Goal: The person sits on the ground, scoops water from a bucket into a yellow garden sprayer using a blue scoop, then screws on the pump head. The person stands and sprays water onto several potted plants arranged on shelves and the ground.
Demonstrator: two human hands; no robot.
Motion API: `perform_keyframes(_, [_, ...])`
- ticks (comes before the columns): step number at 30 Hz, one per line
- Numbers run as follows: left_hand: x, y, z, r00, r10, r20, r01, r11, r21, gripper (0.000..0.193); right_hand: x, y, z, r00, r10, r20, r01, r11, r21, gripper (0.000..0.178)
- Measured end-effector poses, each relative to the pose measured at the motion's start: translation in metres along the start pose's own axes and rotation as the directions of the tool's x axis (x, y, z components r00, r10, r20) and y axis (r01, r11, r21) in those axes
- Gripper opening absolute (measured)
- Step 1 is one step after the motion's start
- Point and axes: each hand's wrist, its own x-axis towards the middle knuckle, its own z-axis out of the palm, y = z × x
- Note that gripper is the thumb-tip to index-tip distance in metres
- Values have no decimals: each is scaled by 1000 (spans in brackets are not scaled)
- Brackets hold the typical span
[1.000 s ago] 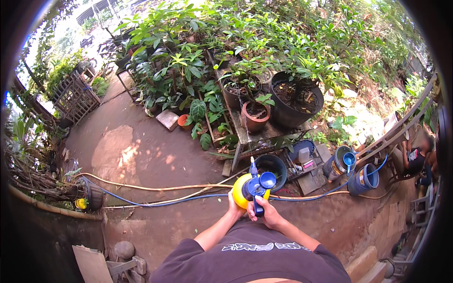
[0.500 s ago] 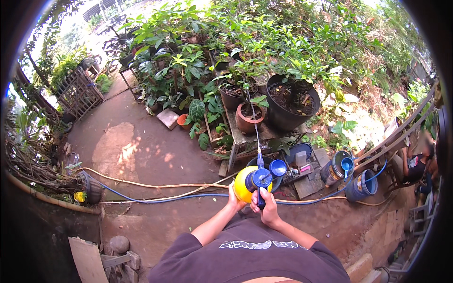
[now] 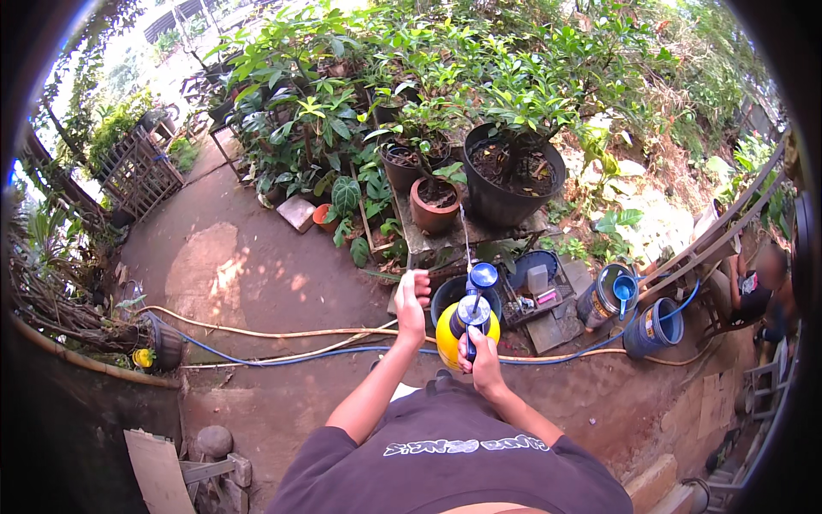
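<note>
My right hand (image 3: 485,364) is wrapped round the dark blue handle of a pump sprayer (image 3: 449,340) with a yellow tank and blue top. A thin stream of water shows beyond its nozzle, in front of the plant table. To the left of the sprayer, my left hand (image 3: 412,307) is raised off it, open, with its fingers up and nothing in it. Ahead, a terracotta pot (image 3: 434,214) holds soil and a small plant. Beside it stand a large black pot (image 3: 510,203) with a leafy plant and a smaller dark pot (image 3: 399,170).
Yellow and blue hoses (image 3: 282,361) cross the ground before me. To the right are a dark bucket (image 3: 598,307) with a blue dipper (image 3: 626,291), a blue bucket (image 3: 655,332) and a crate (image 3: 561,301). Another person (image 3: 755,295) is at the far right.
My left hand has let go of the yellow tank and lifted up and left. The sprayer has tipped, its nozzle now lower in view, and the water stream looks shorter.
</note>
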Motion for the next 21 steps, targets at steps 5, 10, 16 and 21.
perform_keyframes(5, [-28, 141, 51, 605, 74, 792, -707, 509, 492, 33, 4, 15, 0, 999, 32, -23, -33, 999, -38, 47])
perform_keyframes(10, [-31, 131, 69, 622, -49, 781, -763, 184, 619, 29, 5, 22, 0, 999, 42, 4, -42, 999, -9, 48])
perform_keyframes(16, [-33, 79, 42, 703, 196, 683, -711, 193, 676, 30, 16, 28, 12, 995, 29, 94, -31, 999, 16, 49])
perform_keyframes(21, [3, 112, -5, 713, 179, 678, -701, 180, 690, 28, 29, 43, 37, 967, 124, 222, -73, 971, -226, 46])
